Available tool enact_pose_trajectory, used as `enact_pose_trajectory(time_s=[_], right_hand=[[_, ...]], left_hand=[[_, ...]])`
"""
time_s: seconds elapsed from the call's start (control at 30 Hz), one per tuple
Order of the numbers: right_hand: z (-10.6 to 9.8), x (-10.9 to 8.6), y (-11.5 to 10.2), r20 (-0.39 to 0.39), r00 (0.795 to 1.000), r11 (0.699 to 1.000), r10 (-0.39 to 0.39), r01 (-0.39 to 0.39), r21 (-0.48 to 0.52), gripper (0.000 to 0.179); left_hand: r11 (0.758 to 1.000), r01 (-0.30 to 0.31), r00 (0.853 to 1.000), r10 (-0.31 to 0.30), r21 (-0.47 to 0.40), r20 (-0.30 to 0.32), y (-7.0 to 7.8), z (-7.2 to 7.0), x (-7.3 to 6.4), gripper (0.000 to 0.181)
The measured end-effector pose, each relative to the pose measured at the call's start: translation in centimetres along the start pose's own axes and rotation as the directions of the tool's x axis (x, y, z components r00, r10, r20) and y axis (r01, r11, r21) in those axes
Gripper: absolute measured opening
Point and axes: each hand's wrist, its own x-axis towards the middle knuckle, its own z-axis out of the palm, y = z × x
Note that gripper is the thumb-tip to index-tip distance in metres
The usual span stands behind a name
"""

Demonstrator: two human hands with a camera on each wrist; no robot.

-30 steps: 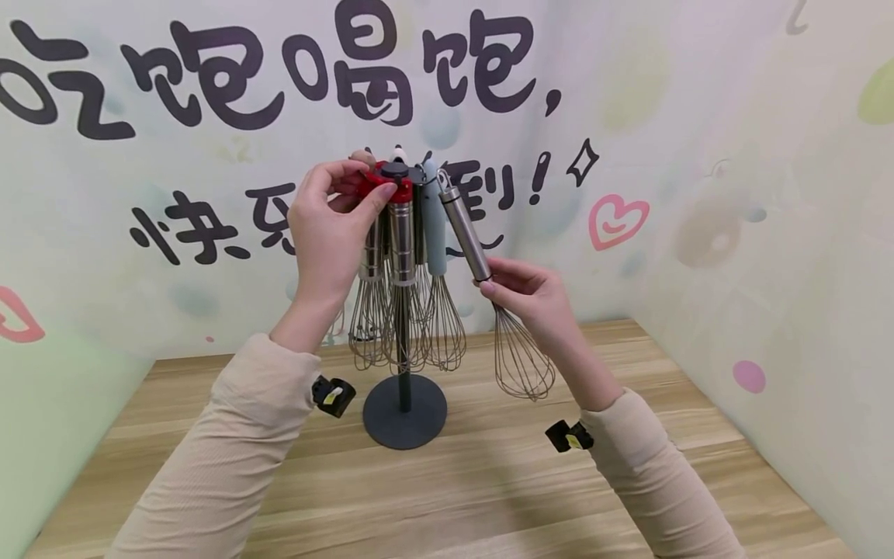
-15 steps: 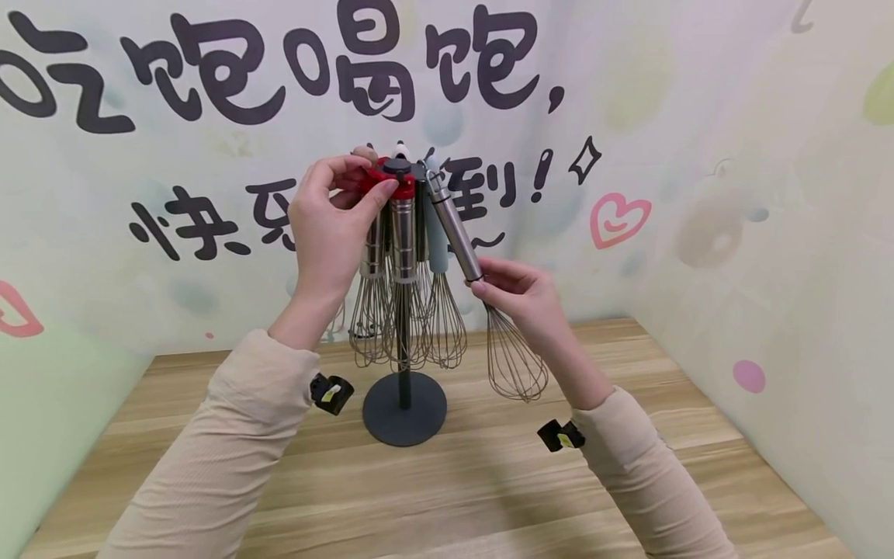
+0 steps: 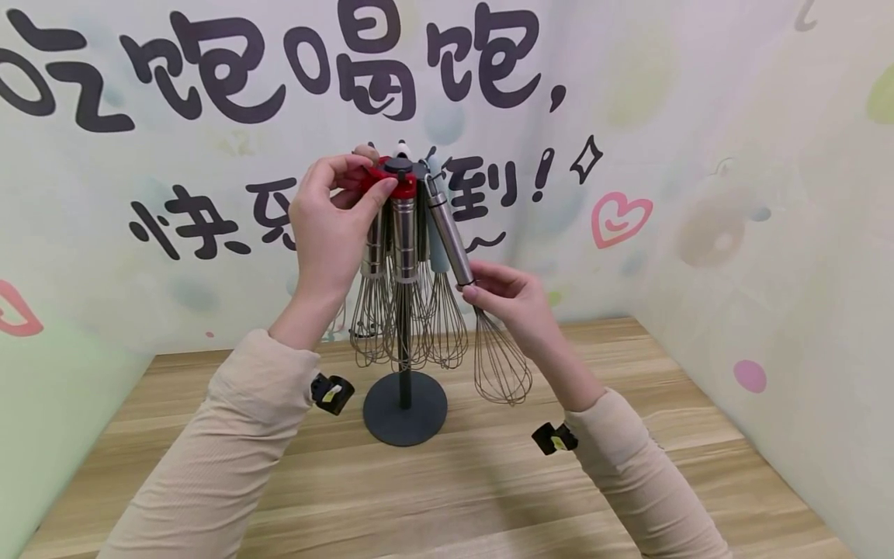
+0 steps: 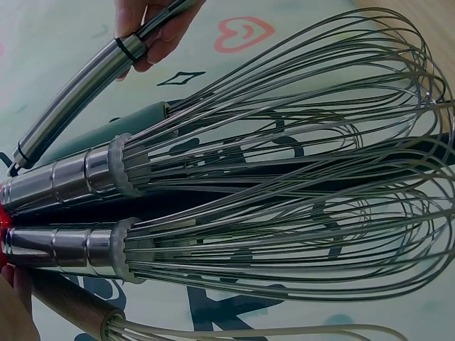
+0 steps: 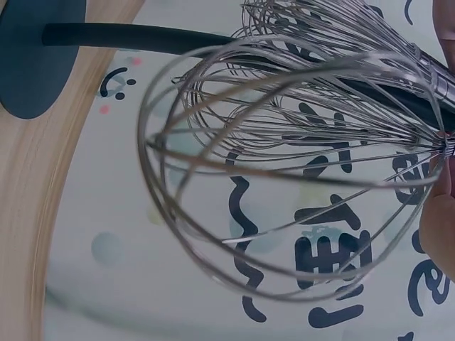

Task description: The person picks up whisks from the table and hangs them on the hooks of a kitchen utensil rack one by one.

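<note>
My right hand (image 3: pixel 513 299) pinches a steel whisk (image 3: pixel 450 241) where its handle meets the wires. This whisk leans, its wires down to the right and its hanging loop right at the top of a dark whisk stand (image 3: pixel 405 423). In the left wrist view its handle (image 4: pixel 78 92) slopes beside the hanging whisks. My left hand (image 3: pixel 331 210) grips the red handle end (image 3: pixel 403 188) of a steel whisk at the stand's top, thumb in front. Another steel whisk (image 3: pixel 373 252) hangs behind that thumb. Close up in the right wrist view are the held whisk's wires (image 5: pixel 284 172).
A whisk with a light blue handle (image 3: pixel 438 252) hangs on the stand's right side, behind the held one. A whisk with a brown handle (image 4: pixel 75 302) hangs on the left. The stand's round base rests on a wooden table (image 3: pixel 447 497), before a printed wall (image 3: pixel 663 116).
My right hand has moved left, bringing the leaning whisk's loop end closer to the stand's top. The left hand keeps its grip there.
</note>
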Motion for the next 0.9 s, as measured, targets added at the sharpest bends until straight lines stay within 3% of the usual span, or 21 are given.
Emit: enact_pose_trajectory(time_s=[0.5,0.9], right_hand=[[0.9,0.4,1.2,0.040,0.998,0.999,-0.052,0.052,0.018,0.028],[1.6,0.5,1.0,0.037,0.999,1.000,-0.019,0.020,-0.014,0.038]], left_hand=[[1.000,-0.005,1.000,0.005,0.014,0.008,0.1,0.1,-0.1,0.035],[1.000,0.006,1.000,-0.006,0.017,0.010,0.0,0.0,0.1,0.035]])
